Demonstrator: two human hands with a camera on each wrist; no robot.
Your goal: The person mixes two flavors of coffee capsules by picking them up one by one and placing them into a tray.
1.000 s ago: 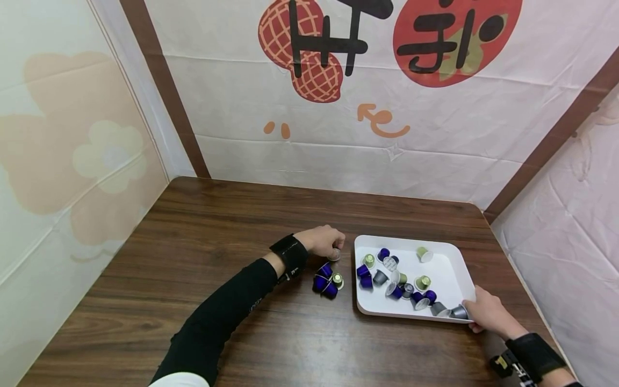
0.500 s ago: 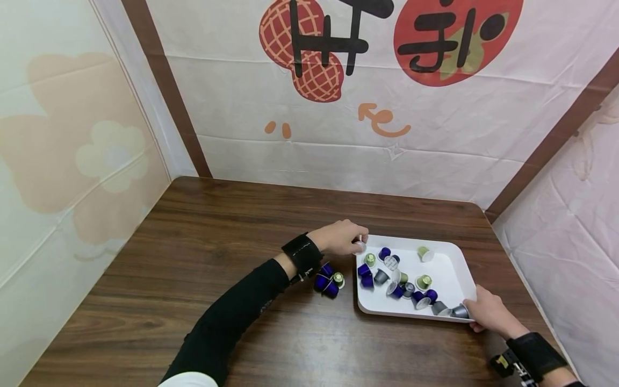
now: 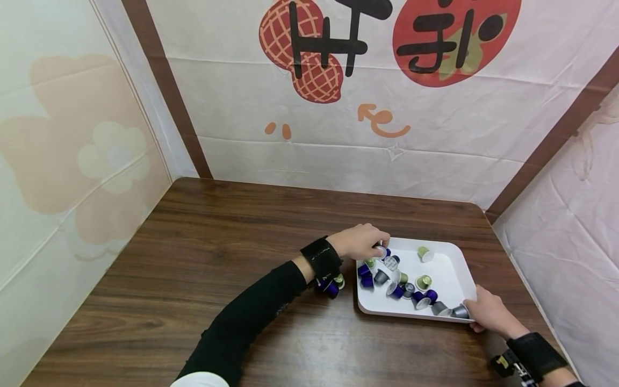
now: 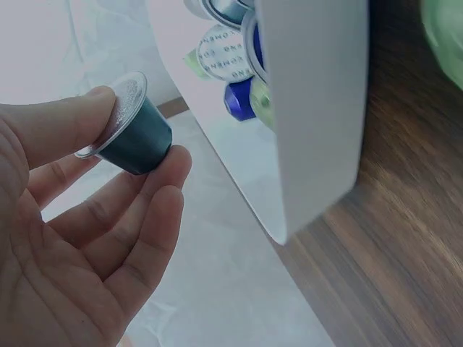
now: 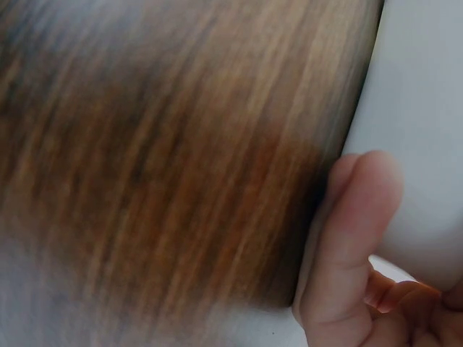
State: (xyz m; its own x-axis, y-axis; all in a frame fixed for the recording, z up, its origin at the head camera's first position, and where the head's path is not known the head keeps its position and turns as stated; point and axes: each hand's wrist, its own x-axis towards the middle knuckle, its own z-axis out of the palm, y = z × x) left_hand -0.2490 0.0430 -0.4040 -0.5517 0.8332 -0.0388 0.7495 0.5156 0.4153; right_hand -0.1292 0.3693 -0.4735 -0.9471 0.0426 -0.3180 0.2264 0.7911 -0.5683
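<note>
My left hand (image 3: 360, 242) is over the back left part of the white tray (image 3: 452, 277). Between thumb and fingers it pinches a coffee capsule (image 4: 141, 134), dark grey-teal with a silver foil lid, tilted. Several blue, green and grey capsules lie scattered in the tray, among them a green capsule (image 3: 423, 282) and a grey capsule (image 3: 381, 277). My right hand (image 3: 492, 310) grips the tray's near right corner; in the right wrist view its fingers (image 5: 354, 238) lie against the outer wall.
Left of the tray, a small cluster of blue capsules (image 3: 331, 290) and a green capsule (image 3: 340, 280) sits on the wooden table (image 3: 232, 226), partly hidden by the left wrist. Printed white cloth walls (image 3: 309, 161) stand behind and at both sides.
My left hand has carried the pinched capsule rightward from the table beside the cluster, across the tray's left rim, to above the tray. The right hand and tray have stayed put.
</note>
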